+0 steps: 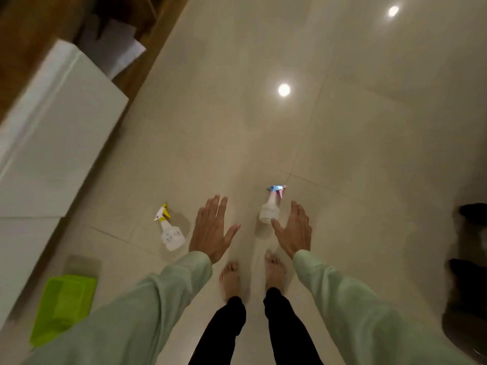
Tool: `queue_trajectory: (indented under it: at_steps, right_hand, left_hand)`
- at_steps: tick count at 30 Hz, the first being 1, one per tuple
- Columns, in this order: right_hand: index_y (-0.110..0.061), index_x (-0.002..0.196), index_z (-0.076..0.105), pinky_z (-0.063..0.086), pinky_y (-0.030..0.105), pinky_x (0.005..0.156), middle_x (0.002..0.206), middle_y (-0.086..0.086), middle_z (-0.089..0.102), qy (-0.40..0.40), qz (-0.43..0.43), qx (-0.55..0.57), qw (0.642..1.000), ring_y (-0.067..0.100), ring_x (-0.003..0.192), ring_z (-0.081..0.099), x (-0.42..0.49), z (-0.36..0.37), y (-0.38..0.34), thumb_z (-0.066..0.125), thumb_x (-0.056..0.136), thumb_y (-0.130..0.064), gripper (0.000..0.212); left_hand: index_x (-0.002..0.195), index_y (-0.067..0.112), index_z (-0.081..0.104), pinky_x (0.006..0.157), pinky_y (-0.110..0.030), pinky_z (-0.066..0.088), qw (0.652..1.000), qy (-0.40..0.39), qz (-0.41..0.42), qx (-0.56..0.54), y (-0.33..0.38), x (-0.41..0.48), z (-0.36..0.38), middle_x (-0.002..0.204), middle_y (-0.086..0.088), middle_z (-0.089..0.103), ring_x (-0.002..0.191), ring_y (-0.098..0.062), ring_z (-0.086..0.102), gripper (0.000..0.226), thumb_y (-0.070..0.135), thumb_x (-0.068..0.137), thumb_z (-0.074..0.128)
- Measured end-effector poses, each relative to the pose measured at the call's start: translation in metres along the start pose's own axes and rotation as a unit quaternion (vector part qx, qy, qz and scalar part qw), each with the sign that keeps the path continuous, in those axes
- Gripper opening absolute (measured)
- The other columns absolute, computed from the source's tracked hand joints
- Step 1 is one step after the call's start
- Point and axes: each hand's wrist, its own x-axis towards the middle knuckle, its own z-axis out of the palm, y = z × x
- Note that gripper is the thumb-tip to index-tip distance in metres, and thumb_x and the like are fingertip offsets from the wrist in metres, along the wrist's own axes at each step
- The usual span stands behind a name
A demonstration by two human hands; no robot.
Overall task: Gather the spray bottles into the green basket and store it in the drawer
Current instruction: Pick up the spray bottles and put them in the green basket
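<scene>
So this looks like the very start of the gathering step. The person stands barefoot on the tile floor [342,127] with both arms stretched out and nothing picked up yet. The left hand [210,230] is spread flat, fingers apart, holding nothing, and sits just right of the yellow-trigger spray bottle [170,230] in the view. The right hand [295,230] is also spread and empty, with its thumb right next to the base of the blue-and-pink-trigger spray bottle [270,209]; hard to say if it's actually touching. Both bottles stand upright on the floor, well apart from each other.

The green basket [63,306] is on the floor off to the person's left, near the white cabinet front [60,143], and looks empty as far as can be seen.

Next move is probably closing each hand around a bottle body, then carrying both over to the basket.

Stuff that's hard to read: the basket is blurry and partly covered by the left sleeve [147,306]. Whether that white front is the drawer, can't tell. The dark shapes at the right edge are cut off.
</scene>
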Motion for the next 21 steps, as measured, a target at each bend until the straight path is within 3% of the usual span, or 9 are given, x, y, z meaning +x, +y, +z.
queue_trajectory:
  at_steps: [6, 9, 12, 16, 19, 21]
  right_hand:
    - [-0.021, 0.154, 0.026, 0.042, 0.05, 0.106, 0.147, 0.008, 0.044, -0.012, 0.016, 0.046, 0.999, 0.034, 0.132, 0.045, 0.134, 0.102, 0.034, 0.068, 0.085, -0.046, 0.084]
    - [-0.025, 0.155, 0.023, 0.041, 0.052, 0.107, 0.146, 0.008, 0.045, -0.016, 0.043, 0.07, 0.996, 0.033, 0.13, 0.046, 0.186, 0.151, 0.05, 0.07, 0.083, -0.048, 0.089]
    - [-0.027, 0.154, 0.024, 0.04, 0.056, 0.109, 0.145, 0.011, 0.047, -0.018, 0.095, 0.106, 0.99, 0.036, 0.131, 0.047, 0.229, 0.187, 0.065, 0.072, 0.083, -0.051, 0.089]
    - [-0.038, 0.149, 0.031, 0.05, 0.052, 0.1, 0.125, 0.006, 0.061, -0.004, 0.134, 0.201, 0.97, 0.033, 0.113, 0.06, 0.272, 0.225, 0.078, 0.074, 0.076, -0.047, 0.085]
    - [-0.029, 0.134, 0.052, 0.057, 0.045, 0.085, 0.105, 0.002, 0.066, -0.013, 0.167, 0.234, 0.958, 0.028, 0.093, 0.065, 0.282, 0.236, 0.082, 0.073, 0.076, -0.036, 0.062]
    - [-0.02, 0.112, 0.065, 0.053, 0.032, 0.064, 0.09, -0.001, 0.067, -0.019, 0.181, 0.247, 0.952, 0.022, 0.08, 0.065, 0.277, 0.235, 0.08, 0.072, 0.078, -0.036, 0.038]
  left_hand:
    - [0.156, 0.018, 0.011, 0.124, -0.046, 0.013, 1.0, 0.0, 0.0, 0.0, -0.046, 0.116, 0.118, 0.166, -0.009, 0.011, 0.153, -0.026, 0.009, 0.076, 0.056, 0.097, 0.039]
    - [0.157, 0.018, 0.01, 0.125, -0.045, 0.011, 1.0, -0.002, -0.007, -0.005, -0.07, 0.158, 0.173, 0.166, -0.009, 0.01, 0.154, -0.025, 0.008, 0.076, 0.056, 0.097, 0.039]
    - [0.157, 0.019, 0.009, 0.125, -0.043, 0.009, 1.0, 0.002, -0.012, -0.016, -0.087, 0.185, 0.216, 0.166, -0.008, 0.008, 0.154, -0.024, 0.006, 0.076, 0.056, 0.097, 0.038]
    - [0.157, 0.019, 0.006, 0.125, -0.041, 0.004, 0.998, -0.007, -0.03, -0.048, -0.108, 0.2, 0.263, 0.167, -0.007, 0.004, 0.154, -0.022, 0.001, 0.076, 0.056, 0.098, 0.037]
    - [0.157, 0.019, 0.007, 0.125, -0.041, 0.004, 0.996, -0.006, -0.059, -0.072, -0.112, 0.192, 0.275, 0.167, -0.006, 0.004, 0.154, -0.022, 0.001, 0.076, 0.054, 0.098, 0.039]
    - [0.157, 0.019, 0.007, 0.125, -0.04, 0.005, 0.994, 0.002, -0.073, -0.077, -0.114, 0.181, 0.271, 0.167, -0.006, 0.004, 0.154, -0.022, 0.001, 0.075, 0.054, 0.098, 0.039]
